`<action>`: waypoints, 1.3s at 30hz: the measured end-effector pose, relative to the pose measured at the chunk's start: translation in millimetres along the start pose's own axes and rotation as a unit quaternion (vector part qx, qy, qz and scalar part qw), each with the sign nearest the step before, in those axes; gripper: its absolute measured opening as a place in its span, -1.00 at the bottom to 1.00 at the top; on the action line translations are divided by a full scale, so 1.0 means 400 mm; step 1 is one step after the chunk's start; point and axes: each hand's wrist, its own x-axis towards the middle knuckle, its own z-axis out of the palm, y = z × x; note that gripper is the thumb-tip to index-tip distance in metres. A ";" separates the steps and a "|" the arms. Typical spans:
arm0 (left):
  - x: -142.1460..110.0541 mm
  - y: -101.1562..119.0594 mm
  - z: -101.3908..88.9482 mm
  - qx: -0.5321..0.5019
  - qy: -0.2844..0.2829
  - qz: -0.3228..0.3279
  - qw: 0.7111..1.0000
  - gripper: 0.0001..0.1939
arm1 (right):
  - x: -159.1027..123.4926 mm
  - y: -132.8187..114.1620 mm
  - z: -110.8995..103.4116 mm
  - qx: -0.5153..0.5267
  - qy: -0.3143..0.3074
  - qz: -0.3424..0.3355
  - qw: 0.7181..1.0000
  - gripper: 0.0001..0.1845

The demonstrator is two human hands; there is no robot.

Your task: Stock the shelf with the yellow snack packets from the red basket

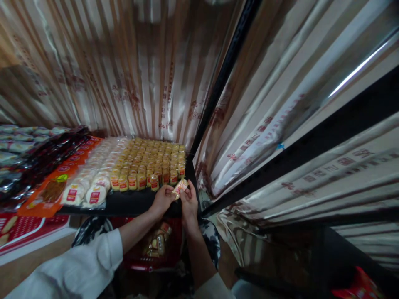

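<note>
Between my two hands is a small snack packet (180,189) in a yellowish wrapper with reddish print. My left hand (162,200) pinches its left side, and my right hand (188,200) grips its right side. Both are just in front of the shelf's edge. Behind them, rows of small yellow snack packets (148,160) with red labels stand close together on the black shelf (134,201). Below my forearms, a red basket (174,249) holds a few loose packets (157,243) of similar look.
Left of the yellow rows lie clear packs of round white cakes (95,193), an orange pack (46,197) and dark packs (37,155). Printed curtain-like sheeting (140,83) hangs behind. A black frame bar (280,158) slants along the right. A red and white box (34,234) stands lower left.
</note>
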 end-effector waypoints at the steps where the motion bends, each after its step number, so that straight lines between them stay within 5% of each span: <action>1: 0.014 0.009 0.002 0.031 -0.011 0.023 0.999 -0.87 | 0.010 -0.006 -0.002 -0.002 0.007 -0.009 1.000 -0.29; 6: 0.096 0.087 0.003 0.146 -0.058 0.147 0.977 -0.69 | 0.066 -0.029 0.000 -0.016 0.018 -0.049 0.998 -0.25; 12: 0.179 0.163 0.029 0.237 -0.160 0.152 0.946 -0.62 | 0.118 -0.021 0.012 -0.015 -0.015 -0.086 0.996 -0.34; 19: 0.288 0.240 0.077 0.327 -0.044 0.207 0.921 -0.71 | 0.179 0.041 0.005 -0.222 0.051 -0.152 0.962 -0.41; 24: 0.346 0.297 0.135 0.391 -0.043 0.255 0.883 -0.78 | 0.189 0.096 0.011 -0.315 0.030 -0.207 0.926 -0.41; 31: 0.418 0.292 0.191 0.563 -0.056 0.296 0.770 -0.74 | 0.187 0.119 0.006 -0.343 0.055 -0.203 0.916 -0.47; 39: 0.471 0.269 0.218 0.623 -0.071 0.326 0.708 -0.73 | 0.190 0.119 0.006 -0.356 0.032 -0.217 0.908 -0.48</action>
